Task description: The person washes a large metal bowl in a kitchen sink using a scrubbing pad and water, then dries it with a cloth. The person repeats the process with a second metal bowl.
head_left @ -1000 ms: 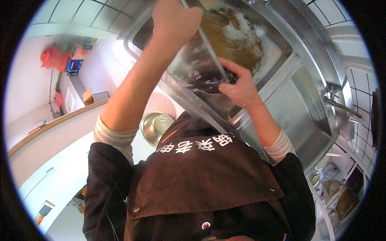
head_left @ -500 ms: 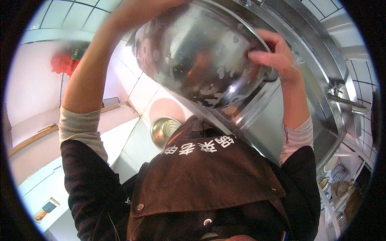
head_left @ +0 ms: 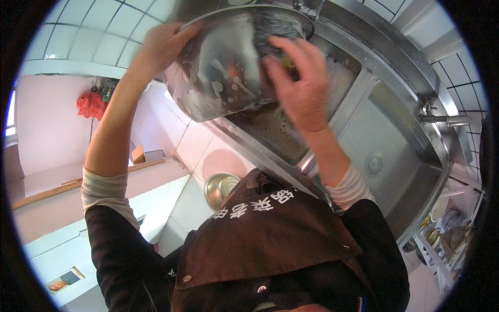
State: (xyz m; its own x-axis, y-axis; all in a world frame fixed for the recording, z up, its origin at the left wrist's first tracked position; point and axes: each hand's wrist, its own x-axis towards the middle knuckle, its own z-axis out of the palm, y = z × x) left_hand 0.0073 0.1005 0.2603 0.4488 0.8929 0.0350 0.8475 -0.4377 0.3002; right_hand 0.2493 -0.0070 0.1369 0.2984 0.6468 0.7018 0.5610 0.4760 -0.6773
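Note:
A large stainless steel pot (head_left: 218, 78) is tilted on its side over the sink at the top of the view, with wet, soapy patches on its wall. My left hand (head_left: 166, 49) is closed on its rim at the left. Against the right part of the pot, my right hand (head_left: 301, 78) is bent round a dark, stringy scouring pad (head_left: 273, 31), somewhat smeared by motion. The palm side of the right hand is hidden.
Beneath the pot lies a sink basin (head_left: 291, 138) with dark, sudsy water; a second basin (head_left: 374, 192) adjoins it at right. A tap (head_left: 447, 120) juts over that side. A metal bowl (head_left: 218, 190) stands on the tiled floor, and a rack (head_left: 442, 234) holds kitchenware at lower right.
The pot has turned and shifted left and slightly down. My right hand has left the rim and now presses the scouring pad to the pot. My left hand has come down along the rim.

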